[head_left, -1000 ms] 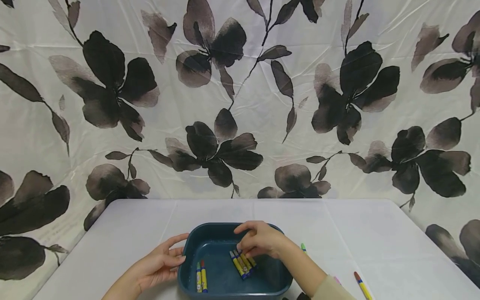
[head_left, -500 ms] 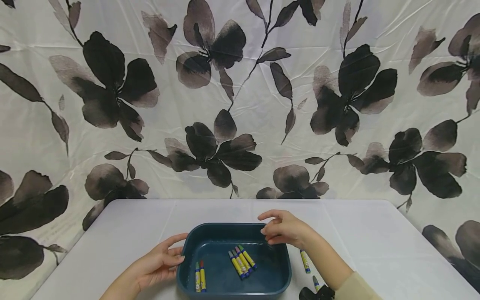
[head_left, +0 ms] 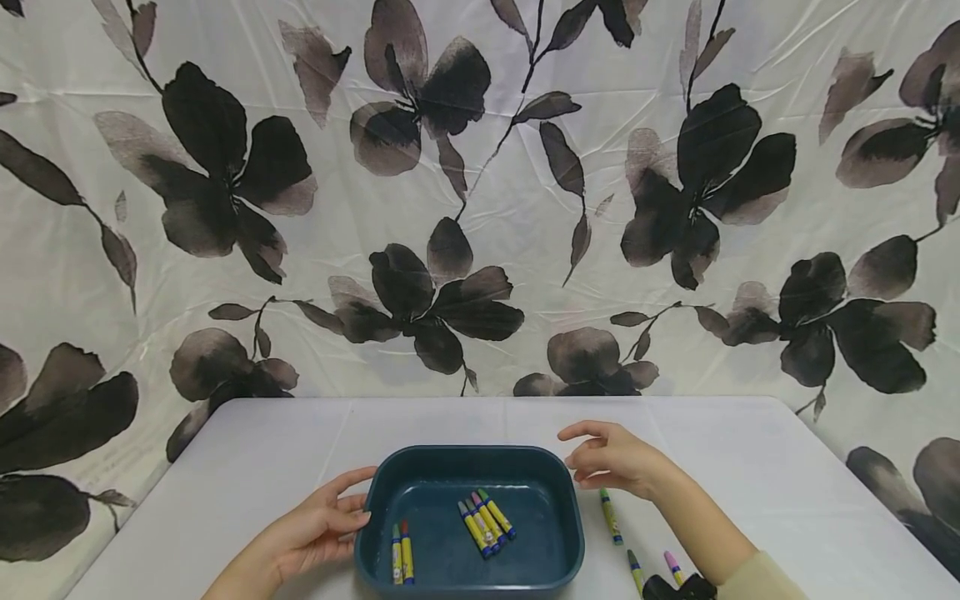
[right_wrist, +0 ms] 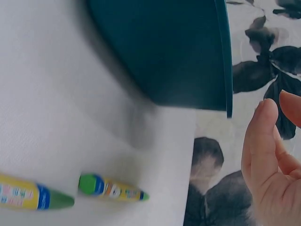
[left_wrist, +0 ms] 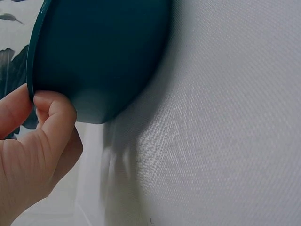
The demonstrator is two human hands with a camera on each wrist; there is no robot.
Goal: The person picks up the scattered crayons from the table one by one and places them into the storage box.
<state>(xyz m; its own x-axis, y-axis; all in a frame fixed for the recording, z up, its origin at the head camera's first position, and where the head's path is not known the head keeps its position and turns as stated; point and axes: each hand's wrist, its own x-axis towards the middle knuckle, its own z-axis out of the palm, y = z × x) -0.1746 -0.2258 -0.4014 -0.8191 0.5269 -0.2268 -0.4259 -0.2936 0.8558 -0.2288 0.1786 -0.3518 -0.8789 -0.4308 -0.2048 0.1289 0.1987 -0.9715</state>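
A dark teal plastic tub [head_left: 469, 597] stands on the table. In the left wrist view my left hand [left_wrist: 40, 141] pinches its rim between thumb and finger; the head view has that hand [head_left: 318, 525] at the tub's left side. Inside lie a green crayon [head_left: 397, 557] and a red crayon [head_left: 407, 554] side by side, and several yellow-wrapped crayons [head_left: 475, 530] in a slanted row. Just off the right rim, my right hand [head_left: 611, 457] hovers with loosely bent fingers, holding nothing. Below it on the table is a light green crayon [head_left: 611, 518].
A dark green crayon [head_left: 635, 573] and a pink crayon [head_left: 674, 568] lie right of the tub, near a black object [head_left: 678, 588] by the right sleeve. White cloth covers the table [head_left: 750, 467]; behind it hangs a flower-patterned curtain [head_left: 540, 350].
My right hand has left the crayon row inside the tub and moved right, past the rim. Those crayons now lie uncovered. My left hand has stayed on the rim.
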